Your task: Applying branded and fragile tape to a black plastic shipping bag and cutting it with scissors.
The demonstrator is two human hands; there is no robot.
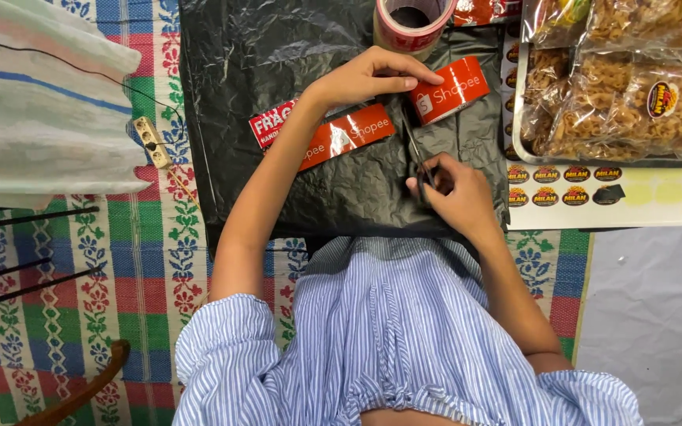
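A black plastic parcel lies on a patterned mat, with a strip of orange printed tape stuck across it. My left hand presses down on the tape where the strip meets the orange tape roll. My right hand grips dark-handled scissors, whose blades point up at the tape between strip and roll. A red and white sticker sits at the strip's left end.
A second roll of red and white tape stands at the parcel's far edge. A tray of bagged snacks is at the right, with a sticker sheet below it. A power strip and folded cloth lie at the left.
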